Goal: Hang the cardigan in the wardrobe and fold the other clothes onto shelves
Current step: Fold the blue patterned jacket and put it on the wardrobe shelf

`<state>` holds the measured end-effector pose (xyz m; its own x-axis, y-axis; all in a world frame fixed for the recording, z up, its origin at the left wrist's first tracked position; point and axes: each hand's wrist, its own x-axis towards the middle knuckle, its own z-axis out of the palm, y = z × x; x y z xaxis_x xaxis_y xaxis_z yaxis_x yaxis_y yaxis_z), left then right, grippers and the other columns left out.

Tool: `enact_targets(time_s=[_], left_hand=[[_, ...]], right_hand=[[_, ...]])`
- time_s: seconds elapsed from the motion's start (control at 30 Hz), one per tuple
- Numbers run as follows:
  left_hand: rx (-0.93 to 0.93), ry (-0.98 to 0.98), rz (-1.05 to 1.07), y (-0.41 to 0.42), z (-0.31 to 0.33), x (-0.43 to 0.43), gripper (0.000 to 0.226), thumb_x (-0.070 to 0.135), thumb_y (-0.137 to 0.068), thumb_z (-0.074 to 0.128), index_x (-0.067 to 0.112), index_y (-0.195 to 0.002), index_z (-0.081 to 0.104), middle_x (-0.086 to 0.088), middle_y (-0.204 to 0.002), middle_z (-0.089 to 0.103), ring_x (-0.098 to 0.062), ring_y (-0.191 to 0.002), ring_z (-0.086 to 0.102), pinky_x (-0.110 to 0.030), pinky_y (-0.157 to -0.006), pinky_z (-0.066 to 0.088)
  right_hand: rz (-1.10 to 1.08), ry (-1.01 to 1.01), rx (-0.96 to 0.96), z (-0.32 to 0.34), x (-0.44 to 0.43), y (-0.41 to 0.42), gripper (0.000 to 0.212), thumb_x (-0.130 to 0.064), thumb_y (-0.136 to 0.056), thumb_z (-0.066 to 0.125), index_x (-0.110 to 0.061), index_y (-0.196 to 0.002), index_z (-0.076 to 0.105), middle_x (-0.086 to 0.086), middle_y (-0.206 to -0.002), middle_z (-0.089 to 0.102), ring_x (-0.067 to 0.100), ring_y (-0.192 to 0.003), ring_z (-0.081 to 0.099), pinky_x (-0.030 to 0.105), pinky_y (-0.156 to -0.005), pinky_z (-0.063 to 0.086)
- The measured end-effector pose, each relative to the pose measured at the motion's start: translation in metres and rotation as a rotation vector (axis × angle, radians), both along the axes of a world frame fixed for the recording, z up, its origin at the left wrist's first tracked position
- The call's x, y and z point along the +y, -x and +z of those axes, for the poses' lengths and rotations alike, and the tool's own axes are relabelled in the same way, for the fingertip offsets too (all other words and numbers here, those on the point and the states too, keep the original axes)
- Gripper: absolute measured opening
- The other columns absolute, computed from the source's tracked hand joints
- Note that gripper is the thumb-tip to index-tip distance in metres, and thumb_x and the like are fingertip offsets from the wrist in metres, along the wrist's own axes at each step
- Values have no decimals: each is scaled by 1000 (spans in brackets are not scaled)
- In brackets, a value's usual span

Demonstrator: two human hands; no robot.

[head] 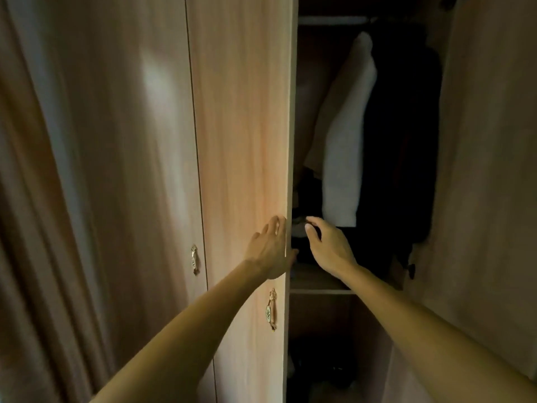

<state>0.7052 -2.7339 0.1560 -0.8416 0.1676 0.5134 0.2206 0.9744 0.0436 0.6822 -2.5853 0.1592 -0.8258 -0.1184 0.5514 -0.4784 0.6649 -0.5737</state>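
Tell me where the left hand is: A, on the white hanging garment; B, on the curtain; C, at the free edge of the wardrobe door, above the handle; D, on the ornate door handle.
C: the left hand lies on the wardrobe door at its free edge, above the ornate handle, which it does not touch.
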Motion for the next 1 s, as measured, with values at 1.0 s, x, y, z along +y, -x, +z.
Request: enact_targets(time_s=[1.0], left_hand=[[-130,22,25,235,-8,62,100,42,-79,62,18,-149,-5,-6,-157,-5,-35,-144,-2,-47,-115,20]], right_hand=[[11,-9,-30,1,57,220,41,-36,-100,39,-19,-137,45,3,-138,51,19,-124,49,29,-101,38]])
